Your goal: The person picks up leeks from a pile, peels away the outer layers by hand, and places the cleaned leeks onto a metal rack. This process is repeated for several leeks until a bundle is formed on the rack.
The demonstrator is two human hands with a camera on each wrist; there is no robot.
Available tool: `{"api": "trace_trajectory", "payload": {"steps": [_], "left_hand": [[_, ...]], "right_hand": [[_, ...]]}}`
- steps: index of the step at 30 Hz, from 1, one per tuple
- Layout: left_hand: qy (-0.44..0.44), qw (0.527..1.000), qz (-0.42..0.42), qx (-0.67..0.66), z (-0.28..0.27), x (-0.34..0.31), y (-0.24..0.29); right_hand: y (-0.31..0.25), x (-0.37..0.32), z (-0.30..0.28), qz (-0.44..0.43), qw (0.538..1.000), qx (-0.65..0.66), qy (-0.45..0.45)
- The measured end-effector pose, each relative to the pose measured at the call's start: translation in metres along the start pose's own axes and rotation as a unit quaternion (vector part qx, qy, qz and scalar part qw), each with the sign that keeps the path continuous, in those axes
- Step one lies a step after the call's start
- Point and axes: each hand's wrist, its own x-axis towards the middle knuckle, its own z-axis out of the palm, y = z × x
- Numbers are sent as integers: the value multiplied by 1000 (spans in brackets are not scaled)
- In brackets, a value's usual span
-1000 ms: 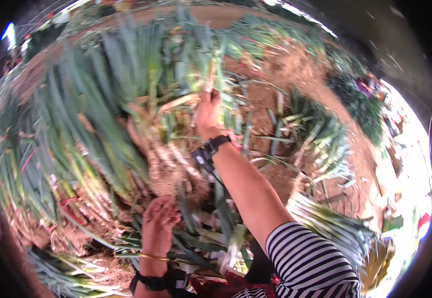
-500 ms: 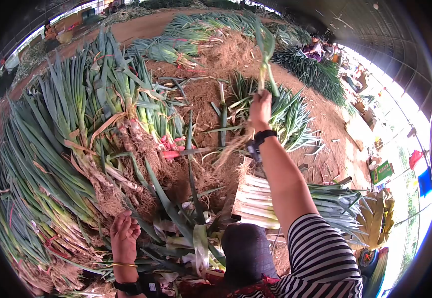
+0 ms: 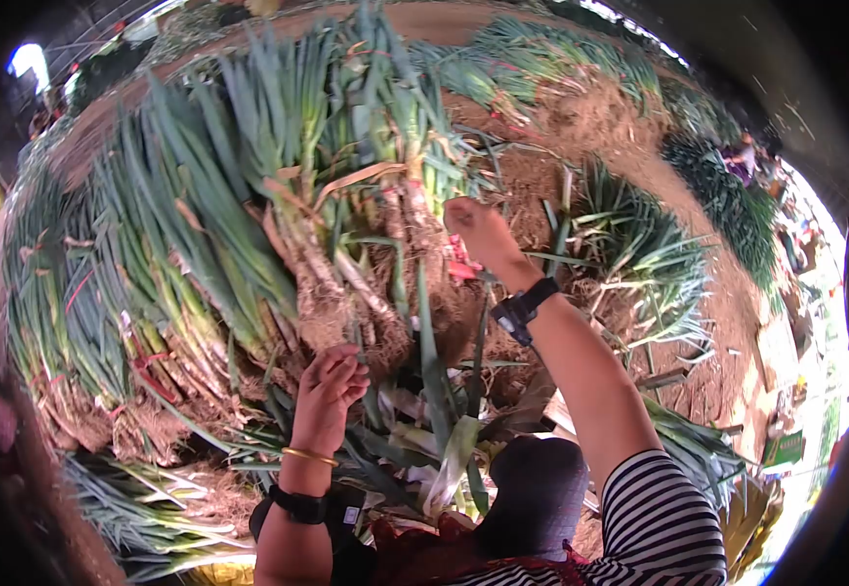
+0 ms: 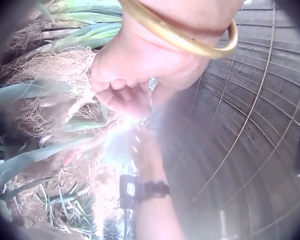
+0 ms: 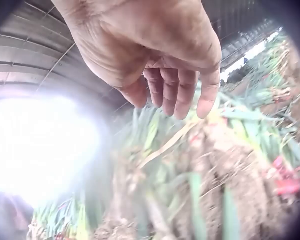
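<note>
Bunches of green onions [image 3: 229,225], with long leaves and earthy roots [image 3: 327,308], lie across the left and middle of the head view. My right hand [image 3: 483,232] hovers at the right side of these bunches. In the right wrist view its fingers [image 5: 182,95] hang loosely bent above the stalks, with nothing in them. Close over the near roots is my left hand [image 3: 327,396], a gold bangle [image 3: 310,456] on its wrist. Its fingers [image 4: 127,97] are loosely curled and hold nothing, beside a root clump [image 4: 65,70] in the left wrist view.
A loose pile of green onions [image 3: 629,244] lies on the soil to the right. A red object [image 3: 463,271] sits just below my right hand. Cut leaves [image 3: 454,459] and a dark-covered knee [image 3: 532,493] are in front of me. More bundles [image 3: 551,63] lie farther back.
Half a second ago my right hand held up a green onion over the right-hand pile. It has let go and swung back left to the bunches. My left hand stays near the roots.
</note>
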Motion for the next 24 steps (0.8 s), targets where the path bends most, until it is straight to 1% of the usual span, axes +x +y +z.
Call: {"api": "trace_trajectory", "payload": {"steps": [1,3,4,6,7,9,10,11,13,15,17,18,19,20,21,22,23,24], "left_hand": [[8,1000,6,-4,-2,-2,3],[3,1000,11,-14,-9,-4,7],[7,1000,15,-18,-12,-5,10],[4,999,12,-34,-15,-9,18],[7,999,17,-36,-18,-10,20],[7,999,20,-47,-22,-12,24],[4,999,22,-47,-24,-14,25],[4,998,27,-51,-25,-15,27],[-11,997,29,-64,-28,-18,30],[-9,997,39,-68,-32,-21,33],[2,996,51,-70,-34,-23,36],[4,996,55,-69,-34,-24,37],[11,996,56,-71,-36,-24,36],[16,996,59,-68,-37,-24,37],[20,996,61,-66,-37,-25,37],[20,995,68,-72,-38,-24,35],[27,994,71,-73,-36,-25,36],[24,994,81,-74,-38,-24,35]], "right_hand": [[-18,2,27,-36,999,-5,-30],[-54,0,71,-31,995,-26,-96],[-61,1,95,-46,994,-21,-99],[-54,4,142,-83,991,-31,-104],[-61,1,153,-39,988,-45,-146],[-67,-8,170,7,986,-62,-157],[-68,-10,176,21,980,-97,-173],[-67,-11,179,16,980,-100,-173],[-74,-12,176,45,983,-85,-155],[-86,-7,171,42,985,-83,-146],[-93,0,155,19,995,-16,-98],[-81,9,151,-90,986,-79,-117],[-72,8,139,-318,933,-168,-24],[-60,8,142,-274,956,96,-44],[-48,6,141,-213,909,353,-62],[-65,-10,109,-253,955,145,-55],[-106,-38,65,-277,957,-70,-45],[-161,-73,33,-16,993,109,-48]]}}
